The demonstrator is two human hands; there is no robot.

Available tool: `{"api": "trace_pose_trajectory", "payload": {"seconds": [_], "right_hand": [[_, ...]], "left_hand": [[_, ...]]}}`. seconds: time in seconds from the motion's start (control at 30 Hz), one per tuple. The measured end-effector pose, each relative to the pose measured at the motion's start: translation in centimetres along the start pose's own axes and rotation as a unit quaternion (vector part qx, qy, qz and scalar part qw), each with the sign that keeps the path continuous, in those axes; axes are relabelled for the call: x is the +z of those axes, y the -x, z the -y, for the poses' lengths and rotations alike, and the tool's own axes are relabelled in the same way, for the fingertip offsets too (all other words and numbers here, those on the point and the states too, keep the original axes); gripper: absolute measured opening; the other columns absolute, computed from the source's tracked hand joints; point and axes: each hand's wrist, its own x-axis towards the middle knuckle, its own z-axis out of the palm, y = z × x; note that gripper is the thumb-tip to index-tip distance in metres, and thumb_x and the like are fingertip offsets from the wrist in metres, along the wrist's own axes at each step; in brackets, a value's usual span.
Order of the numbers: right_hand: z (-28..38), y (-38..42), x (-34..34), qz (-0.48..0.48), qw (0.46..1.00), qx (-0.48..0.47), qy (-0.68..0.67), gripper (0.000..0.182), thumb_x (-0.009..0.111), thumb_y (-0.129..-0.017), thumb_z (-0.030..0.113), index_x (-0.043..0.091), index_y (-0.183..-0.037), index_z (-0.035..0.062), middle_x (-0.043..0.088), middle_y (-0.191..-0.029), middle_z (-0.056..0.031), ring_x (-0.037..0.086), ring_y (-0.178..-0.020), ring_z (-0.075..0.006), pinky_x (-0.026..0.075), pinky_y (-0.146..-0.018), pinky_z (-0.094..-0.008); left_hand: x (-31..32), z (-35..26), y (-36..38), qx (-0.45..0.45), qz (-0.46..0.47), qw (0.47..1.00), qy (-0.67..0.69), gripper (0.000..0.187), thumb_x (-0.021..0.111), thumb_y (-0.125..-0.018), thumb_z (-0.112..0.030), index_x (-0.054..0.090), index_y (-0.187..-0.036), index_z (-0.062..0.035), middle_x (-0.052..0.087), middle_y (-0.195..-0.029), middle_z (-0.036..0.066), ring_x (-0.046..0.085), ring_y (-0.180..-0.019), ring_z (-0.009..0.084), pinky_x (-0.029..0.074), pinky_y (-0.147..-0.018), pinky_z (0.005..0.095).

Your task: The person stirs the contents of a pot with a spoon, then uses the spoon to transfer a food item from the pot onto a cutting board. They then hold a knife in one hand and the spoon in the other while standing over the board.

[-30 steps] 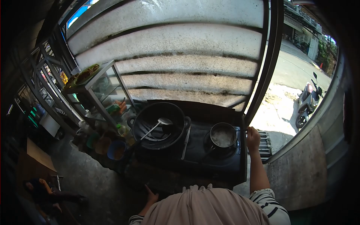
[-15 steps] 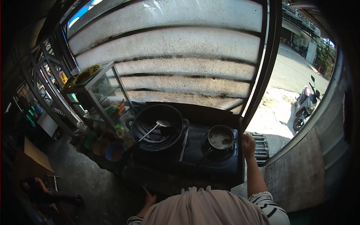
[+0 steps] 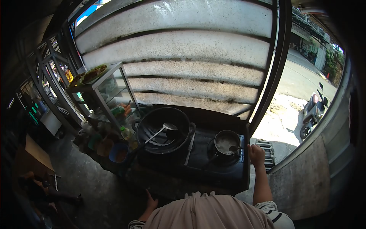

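Observation:
My right hand is closed at the right edge of the black stove. It holds a spoon whose bowl dips into the small metal pot of pale liquid on the right burner. On the left burner sits a large black wok with a metal ladle resting in it. My left hand hangs low in front of the stove with fingers apart and holds nothing.
A flat utensil lies between wok and pot. A glass display case, a bottle and bowls stand to the left. A corrugated wall rises behind. A scooter is parked outside at right. A person sits at lower left.
My right hand came from the stove's far right edge toward the pot. A spoon now sits in the pot. My left hand stayed low.

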Motion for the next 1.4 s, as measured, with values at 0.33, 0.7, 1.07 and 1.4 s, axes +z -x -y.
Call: {"api": "trace_pose_trajectory", "payload": {"seconds": [0.33, 0.7, 1.07, 1.4], "right_hand": [[-0.7, 2.5, -0.7, 0.152, 0.988, 0.031, 0.017, 0.036, 0.062, -0.08, 0.036, 0.058, -0.063, 0.0036, 0.058, -0.062, -0.016, 0.059, -0.064, -0.036, 0.044, -0.057, -0.0459], [-0.9, 3.8, 1.4, 0.354, 0.928, 0.112, 0.011, 0.036, 0.06, -0.081, 0.039, 0.069, -0.076, 0.004, 0.063, -0.073, -0.0189, 0.062, -0.073, -0.0361, 0.048, -0.068, -0.0439], [-0.8, 5.7, 2.5, 0.318, 0.94, 0.11, -0.05, 0.038, 0.057, -0.084, 0.036, 0.065, -0.076, -0.0006, 0.061, -0.07, -0.0222, 0.061, -0.071, -0.0378, 0.046, -0.065, -0.0443], [0.4, 4.3, 0.4, 0.269, 0.942, 0.147, -0.135, 0.04, 0.057, -0.086, 0.035, 0.06, -0.071, -0.0022, 0.055, -0.062, -0.022, 0.057, -0.06, -0.0373, 0.042, -0.056, -0.0415]], "left_hand": [[0.8, 0.5, -0.6, 0.011, -0.006, 0.999, 0.029, 0.102, 0.06, -0.08, -0.016, -0.021, -0.141, -0.0261, 0.047, -0.122, 0.034, 0.05, -0.111, 0.0461, 0.041, -0.095, 0.0469], [0.2, 0.6, -0.6, -0.013, -0.033, 0.996, -0.082, 0.096, 0.057, -0.081, -0.024, -0.016, -0.142, -0.0258, 0.06, -0.101, 0.027, 0.06, -0.091, 0.0433, 0.047, -0.081, 0.0489], [0.3, 0.8, 0.1, 0.019, -0.073, 0.997, -0.028, 0.086, 0.056, -0.08, -0.018, 0.0, -0.144, -0.0244, 0.062, -0.096, 0.023, 0.061, -0.09, 0.0392, 0.047, -0.08, 0.0449], [0.8, 3.0, -2.2, 0.1, -0.321, 0.938, 0.084, 0.027, 0.056, -0.081, -0.01, 0.059, -0.108, -0.0042, 0.064, -0.093, 0.018, 0.062, -0.086, 0.0314, 0.048, -0.076, 0.0385]]}}
